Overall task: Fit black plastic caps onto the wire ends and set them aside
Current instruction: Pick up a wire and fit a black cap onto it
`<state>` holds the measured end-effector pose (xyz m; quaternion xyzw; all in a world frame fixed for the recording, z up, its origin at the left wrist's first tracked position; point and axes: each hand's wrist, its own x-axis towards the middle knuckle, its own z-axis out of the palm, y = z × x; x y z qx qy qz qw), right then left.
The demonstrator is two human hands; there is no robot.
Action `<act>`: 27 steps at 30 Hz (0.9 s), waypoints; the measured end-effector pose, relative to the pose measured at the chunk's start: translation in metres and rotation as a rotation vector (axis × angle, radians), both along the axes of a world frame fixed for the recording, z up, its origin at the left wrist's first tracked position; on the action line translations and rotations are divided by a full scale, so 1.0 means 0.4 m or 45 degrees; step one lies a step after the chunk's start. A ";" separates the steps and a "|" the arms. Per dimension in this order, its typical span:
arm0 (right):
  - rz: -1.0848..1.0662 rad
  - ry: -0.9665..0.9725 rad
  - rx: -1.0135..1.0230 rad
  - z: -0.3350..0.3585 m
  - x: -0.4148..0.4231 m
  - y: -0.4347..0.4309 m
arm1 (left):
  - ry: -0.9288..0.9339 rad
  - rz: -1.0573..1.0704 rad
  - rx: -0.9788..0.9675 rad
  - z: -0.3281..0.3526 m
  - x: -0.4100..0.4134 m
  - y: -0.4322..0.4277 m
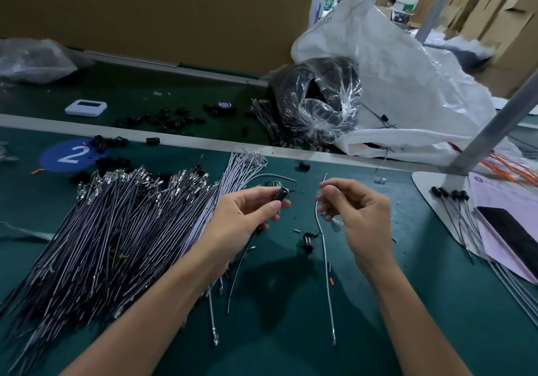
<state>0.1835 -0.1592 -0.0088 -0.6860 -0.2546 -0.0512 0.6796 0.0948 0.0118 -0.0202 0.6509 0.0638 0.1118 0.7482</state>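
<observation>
Left fingers (273, 205) tight on black cap (280, 194), right fingers (330, 194) on white wire (324, 247) — "2" sticker (71, 155).

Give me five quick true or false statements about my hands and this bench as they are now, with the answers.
1. The left hand holds a black cap. True.
2. The right hand holds nothing. False: it pinches a pale wire.
3. The big pile of wires lies to the left of both hands. True.
4. The blue sticker shows a 5. False: it shows a 2.
5. The black cap is already fitted on the pale wire. False: they are apart, one in each hand.
</observation>
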 end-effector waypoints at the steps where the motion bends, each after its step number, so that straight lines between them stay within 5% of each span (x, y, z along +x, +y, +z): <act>1: 0.058 -0.003 0.026 0.006 -0.013 0.005 | -0.016 0.006 0.032 0.000 0.000 -0.003; 8: 0.210 -0.070 -0.074 0.009 -0.037 0.031 | -0.171 0.006 0.179 0.001 0.001 -0.022; 27: 0.079 -0.181 -0.213 -0.003 -0.046 0.044 | -0.220 0.025 0.306 -0.004 0.003 -0.010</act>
